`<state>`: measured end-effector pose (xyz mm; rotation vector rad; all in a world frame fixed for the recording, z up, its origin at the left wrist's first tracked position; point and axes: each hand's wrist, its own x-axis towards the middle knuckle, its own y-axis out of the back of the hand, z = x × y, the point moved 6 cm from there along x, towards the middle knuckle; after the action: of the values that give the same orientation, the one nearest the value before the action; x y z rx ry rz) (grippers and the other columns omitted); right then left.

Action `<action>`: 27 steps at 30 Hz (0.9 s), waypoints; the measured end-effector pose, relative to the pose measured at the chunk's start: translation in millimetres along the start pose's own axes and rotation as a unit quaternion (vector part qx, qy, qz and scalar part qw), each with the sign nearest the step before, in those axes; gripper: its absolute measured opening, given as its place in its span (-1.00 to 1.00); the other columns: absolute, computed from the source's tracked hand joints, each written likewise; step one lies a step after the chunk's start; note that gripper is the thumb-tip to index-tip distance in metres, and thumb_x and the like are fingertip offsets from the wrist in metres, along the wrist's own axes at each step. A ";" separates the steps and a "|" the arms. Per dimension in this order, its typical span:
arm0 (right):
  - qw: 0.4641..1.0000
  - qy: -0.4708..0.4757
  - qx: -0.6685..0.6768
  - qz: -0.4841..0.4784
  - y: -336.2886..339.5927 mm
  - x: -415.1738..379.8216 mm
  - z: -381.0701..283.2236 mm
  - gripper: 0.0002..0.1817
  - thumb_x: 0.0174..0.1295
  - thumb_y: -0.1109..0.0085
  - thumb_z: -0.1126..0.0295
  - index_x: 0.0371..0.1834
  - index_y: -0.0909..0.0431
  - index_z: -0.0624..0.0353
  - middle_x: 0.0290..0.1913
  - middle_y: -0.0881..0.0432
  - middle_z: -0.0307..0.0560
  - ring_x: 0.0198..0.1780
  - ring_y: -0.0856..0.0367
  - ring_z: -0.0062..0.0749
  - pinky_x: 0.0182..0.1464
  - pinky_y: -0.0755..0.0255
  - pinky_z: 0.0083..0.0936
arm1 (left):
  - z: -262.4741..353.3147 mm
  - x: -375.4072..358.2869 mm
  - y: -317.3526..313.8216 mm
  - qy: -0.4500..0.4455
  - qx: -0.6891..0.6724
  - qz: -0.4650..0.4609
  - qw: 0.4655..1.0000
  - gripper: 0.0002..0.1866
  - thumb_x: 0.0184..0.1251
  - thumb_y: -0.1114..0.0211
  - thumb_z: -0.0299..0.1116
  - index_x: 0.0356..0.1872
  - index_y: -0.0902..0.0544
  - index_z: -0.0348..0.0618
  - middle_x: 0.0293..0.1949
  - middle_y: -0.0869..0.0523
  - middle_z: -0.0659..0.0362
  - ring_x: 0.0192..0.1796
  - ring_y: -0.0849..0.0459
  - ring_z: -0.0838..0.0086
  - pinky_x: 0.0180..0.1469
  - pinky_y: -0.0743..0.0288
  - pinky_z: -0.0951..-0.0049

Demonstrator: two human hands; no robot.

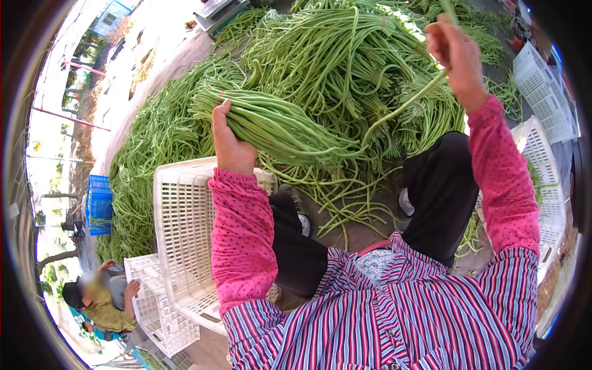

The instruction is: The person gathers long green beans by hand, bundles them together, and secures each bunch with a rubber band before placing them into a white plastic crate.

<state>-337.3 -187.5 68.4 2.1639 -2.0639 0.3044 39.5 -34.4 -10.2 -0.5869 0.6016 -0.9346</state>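
Note:
My left hand (232, 137) is wrapped round one end of a thick bundle of green long beans (283, 126). A thin reddish band circles the bundle close to my thumb, and its loose tails reach toward the right. Raised at the upper right, my right hand (455, 57) is closed on a single long bean (404, 111). That bean curves down from my fingers to the tail end of the bundle, and part of it sticks up above the hand. A large heap of long beans (333, 55) lies just beyond both hands.
A white plastic crate (169, 216) stands tilted beside my left arm, with another white crate (148, 290) behind it. More white crates (542, 86) are at the right. A blue crate (98, 203) and a person (102, 302) are at the left. Loose beans lie between my feet.

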 end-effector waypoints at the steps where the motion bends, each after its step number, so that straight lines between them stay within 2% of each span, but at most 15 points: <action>1: 0.999 0.032 -0.012 0.017 39.6 15.7 -16.7 -0.61 0.38 -0.01 0.07 -0.26 -0.61 0.21 -0.53 -0.52 -0.36 -0.61 -0.37 -0.79 -0.62 -0.06 -0.79 | -0.7 0.0 -2.1 -0.001 0.008 -0.027 1.000 -0.79 0.26 -0.17 -0.30 -0.16 -0.55 -0.18 -0.17 -0.67 0.11 -0.15 -0.67 0.29 -0.04 -0.59 0.24; 4: 0.969 0.171 -0.101 0.145 151.5 30.2 -98.1 -0.63 0.48 0.14 0.19 -0.11 -0.59 0.25 -0.49 -0.44 -0.35 -0.54 -0.25 -0.78 -0.49 -0.03 -0.80 | 1.0 -10.9 -17.8 -0.021 -0.006 -0.074 0.997 -0.73 0.24 -0.16 -0.34 -0.07 -0.53 -0.22 -0.15 -0.67 0.07 -0.13 -0.66 0.25 -0.02 -0.59 0.20; 8: 0.864 0.265 -0.322 0.281 228.5 -21.2 -206.6 -0.48 0.32 0.08 0.03 -0.42 -0.48 0.38 -0.49 -0.49 0.04 -0.47 -0.44 -0.32 -0.50 -0.36 -0.28 | 4.9 -17.4 -25.3 -0.042 0.008 -0.122 0.992 -0.63 0.23 -0.17 -0.35 0.07 -0.49 -0.19 -0.08 -0.64 0.05 -0.07 -0.65 0.23 0.04 -0.57 0.17; 9: 0.833 0.297 -0.345 0.313 239.6 -35.2 -219.7 -0.50 0.32 0.09 0.08 -0.50 -0.49 0.36 -0.58 -0.47 -0.03 -0.52 -0.40 -0.35 -0.46 -0.33 -0.36 | 6.3 -19.5 -26.9 -0.057 0.020 -0.126 0.990 -0.61 0.23 -0.19 -0.33 0.09 -0.48 -0.17 -0.06 -0.63 0.06 -0.05 -0.64 0.23 0.05 -0.57 0.16; 12: 0.767 0.251 -0.434 0.400 312.7 -52.3 -223.2 -0.53 0.32 0.06 0.12 -0.50 -0.52 0.37 -0.60 -0.48 -0.04 -0.55 -0.41 -0.31 -0.48 -0.35 -0.32 | 4.9 -21.8 -25.3 -0.039 0.030 -0.165 0.985 -0.53 0.24 -0.21 -0.32 0.18 -0.42 -0.17 0.03 -0.60 0.04 0.06 -0.60 0.17 0.15 -0.50 0.08; 14: 0.695 0.202 -0.578 0.377 396.4 -43.8 -203.6 -0.49 0.33 0.01 0.05 -0.48 -0.56 0.36 -0.51 -0.61 0.08 -0.51 -0.57 -0.18 -0.44 -0.43 -0.27 | 3.0 -24.3 -26.2 -0.045 0.061 -0.187 0.979 -0.51 0.21 -0.27 -0.33 0.17 -0.42 -0.17 0.00 -0.61 0.05 0.02 -0.62 0.20 0.11 -0.54 0.11; 16: 0.601 0.155 -0.743 0.250 498.0 -22.0 -143.4 -0.49 0.36 0.03 0.05 -0.44 -0.59 0.35 -0.40 -0.66 0.18 -0.40 -0.65 -0.08 -0.36 -0.50 -0.23 | 2.0 -29.8 -28.4 -0.044 0.098 -0.213 0.971 -0.46 0.13 -0.32 -0.39 0.17 -0.39 -0.20 -0.04 -0.60 0.04 -0.01 -0.63 0.22 0.06 -0.56 0.15; 17: 0.419 0.031 -0.904 0.083 589.1 6.7 -84.2 -0.52 0.39 0.06 0.10 -0.29 -0.59 0.39 -0.43 -0.64 0.23 -0.37 -0.65 0.08 -0.33 -0.49 -0.13 | 2.1 -32.3 -28.7 -0.046 0.098 -0.214 0.971 -0.46 0.13 -0.32 -0.39 0.17 -0.39 -0.20 -0.04 -0.60 0.04 -0.01 -0.63 0.22 0.06 -0.56 0.15; 18: 0.420 0.032 -0.903 0.084 580.4 7.7 -66.4 -0.52 0.39 0.06 0.10 -0.29 -0.59 0.39 -0.43 -0.64 0.23 -0.37 -0.65 0.08 -0.33 -0.49 -0.13 | 2.5 -34.9 -29.7 -0.051 0.101 -0.220 0.969 -0.46 0.12 -0.29 -0.43 0.17 -0.39 -0.22 -0.03 -0.60 0.03 -0.01 -0.63 0.21 0.06 -0.56 0.14; 19: 0.535 0.031 -0.842 0.065 550.1 9.0 -36.3 -0.58 0.32 -0.03 0.14 -0.14 -0.52 0.38 -0.23 -0.59 0.22 -0.16 -0.57 0.03 -0.12 -0.41 -0.20 | 2.5 -32.2 -32.1 -0.056 0.106 -0.224 0.967 -0.46 0.10 -0.26 -0.46 0.17 -0.39 -0.23 -0.03 -0.60 0.02 -0.01 -0.64 0.20 0.07 -0.56 0.14; 20: 0.605 0.030 -0.795 0.040 519.1 7.7 -15.0 -0.58 0.29 -0.08 0.17 -0.06 -0.49 0.37 -0.13 -0.57 0.20 -0.07 -0.55 0.00 -0.02 -0.38 -0.24 | 3.4 -32.2 -34.4 -0.045 0.113 -0.224 0.967 -0.46 0.07 -0.21 -0.52 0.17 -0.39 -0.25 -0.02 -0.60 0.00 -0.01 -0.63 0.18 0.08 -0.56 0.14; 22: 0.738 0.043 -0.673 -0.011 368.8 -3.8 -1.3 -0.52 0.22 -0.17 0.22 0.09 -0.43 0.35 0.06 -0.53 0.16 0.11 -0.51 -0.07 0.18 -0.32 -0.32 | 7.2 -38.2 -44.0 -0.047 0.140 -0.222 0.964 -0.46 0.07 -0.22 -0.51 0.17 -0.39 -0.26 -0.01 -0.59 -0.01 0.00 -0.63 0.18 0.09 -0.55 0.15; 23: 0.779 0.053 -0.623 -0.052 295.0 -10.1 -2.1 -0.46 0.18 -0.22 0.25 0.17 -0.40 0.33 0.16 -0.51 0.14 0.21 -0.48 -0.11 0.27 -0.30 -0.36 | 8.6 -41.1 -50.5 -0.050 0.164 -0.222 0.960 -0.46 0.07 -0.22 -0.50 0.17 -0.40 -0.26 0.00 -0.59 -0.01 0.01 -0.63 0.19 0.10 -0.54 0.15; 25: 0.801 0.154 -0.563 -0.132 165.2 -16.1 -6.5 -0.56 0.20 -0.20 0.32 0.12 -0.46 0.26 0.07 -0.56 0.01 0.10 -0.53 -0.23 0.21 -0.34 -0.36 | 10.2 -40.8 -62.3 -0.064 0.207 -0.226 0.950 -0.42 0.04 -0.25 -0.46 0.17 -0.39 -0.29 0.05 -0.57 -0.01 0.04 -0.61 0.23 0.11 -0.53 0.20; 27: 0.846 0.150 -0.467 -0.207 49.2 -31.5 -16.3 -0.56 0.19 -0.23 0.27 0.06 -0.50 0.35 0.04 -0.58 0.10 0.14 -0.53 -0.19 0.23 -0.36 -0.35 | 11.6 -41.3 -78.3 -0.091 0.229 -0.332 0.910 -0.39 0.00 -0.28 -0.43 0.18 -0.40 -0.31 0.07 -0.57 0.00 0.06 -0.61 0.27 0.11 -0.52 0.25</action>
<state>-388.5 -155.6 74.7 1.6879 -1.1233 -0.3394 -14.8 -33.1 60.7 -0.4441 -0.0191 -1.5864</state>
